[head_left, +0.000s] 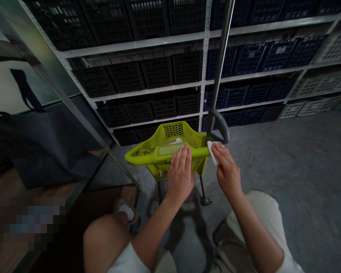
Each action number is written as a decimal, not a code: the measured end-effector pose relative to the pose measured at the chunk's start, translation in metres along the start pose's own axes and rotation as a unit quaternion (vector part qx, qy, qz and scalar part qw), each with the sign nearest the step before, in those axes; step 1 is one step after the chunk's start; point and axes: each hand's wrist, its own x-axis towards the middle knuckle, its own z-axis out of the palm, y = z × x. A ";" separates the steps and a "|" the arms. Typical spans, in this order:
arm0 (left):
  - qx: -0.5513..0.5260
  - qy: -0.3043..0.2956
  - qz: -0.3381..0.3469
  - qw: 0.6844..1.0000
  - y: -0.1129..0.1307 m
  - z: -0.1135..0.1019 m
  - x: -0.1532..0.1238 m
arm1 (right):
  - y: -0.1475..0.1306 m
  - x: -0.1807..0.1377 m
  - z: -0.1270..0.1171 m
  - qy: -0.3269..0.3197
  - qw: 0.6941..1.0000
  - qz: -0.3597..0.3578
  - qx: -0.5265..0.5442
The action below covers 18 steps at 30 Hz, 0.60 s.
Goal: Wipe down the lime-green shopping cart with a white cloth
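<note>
A small lime-green shopping cart (184,129) stands in front of me, its handle bar (200,152) running crosswise. My left hand (181,176) lies on the middle of the bar with fingers stretched out, next to a pale panel (170,150) set in the handle. The left thumb is hidden. A folded white wipe (213,153) is pressed against the bar's right end under the fingers of my right hand (226,167). Some small white item (177,140) rests inside the basket, too unclear to name.
A metal pole (222,57) with a grey loop (221,125) rises at the cart's right. Behind stand white shelves (159,43) of black, blue and pale crates. At left are a metal-framed table (82,185) and a dark bag (51,148). A caster (205,200) touches the grey floor.
</note>
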 end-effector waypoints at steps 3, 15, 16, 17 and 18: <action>-0.001 0.006 -0.006 1.000 0.003 0.003 0.000 | -0.018 0.001 0.017 -0.016 1.000 -0.012 0.004; 0.022 -0.006 -0.002 1.000 0.003 0.002 0.001 | -0.001 0.003 -0.005 -0.005 1.000 0.000 -0.031; 0.022 -0.003 -0.004 1.000 0.003 0.003 0.000 | -0.006 0.004 0.000 -0.001 0.999 0.002 -0.034; 0.023 0.003 -0.006 1.000 0.004 0.004 0.000 | -0.013 0.005 0.006 -0.004 0.999 -0.004 -0.037; 0.024 0.008 -0.009 1.000 0.004 0.005 0.000 | -0.019 0.006 0.012 -0.015 0.999 -0.015 -0.041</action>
